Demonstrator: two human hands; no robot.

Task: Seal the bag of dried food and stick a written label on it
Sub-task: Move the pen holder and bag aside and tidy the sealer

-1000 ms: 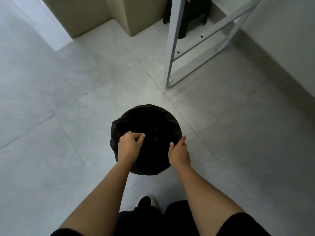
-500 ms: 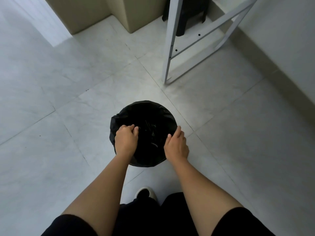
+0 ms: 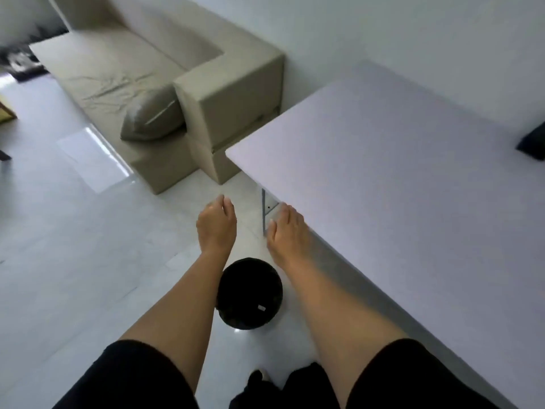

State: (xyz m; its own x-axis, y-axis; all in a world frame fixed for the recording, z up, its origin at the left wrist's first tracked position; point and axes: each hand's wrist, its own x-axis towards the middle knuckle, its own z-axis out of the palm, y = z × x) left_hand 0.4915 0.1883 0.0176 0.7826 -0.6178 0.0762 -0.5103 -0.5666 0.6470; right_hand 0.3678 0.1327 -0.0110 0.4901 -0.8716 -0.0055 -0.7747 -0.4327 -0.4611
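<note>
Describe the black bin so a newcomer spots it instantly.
Find the white table on the right; look at the floor beside its near edge. The black bin stands there between the person's forearms. It's the only round thing, with a small white scrap inside.

Floor [image 3: 73, 231]: pale tile, smooth and glossy, with bright reflections. Sofa [image 3: 118, 69]: beige upholstery, matt, creased on the seat. Cushion [image 3: 150, 119]: same covering, slight sheen. Table top [image 3: 398, 172]: white, smooth, matt. Table leg [image 3: 267, 212]: white, apparently painted metal. Bin liner [image 3: 250, 293]: black plastic film, low sheen. Sleeves [image 3: 132, 376]: black cloth, matt.
</note>
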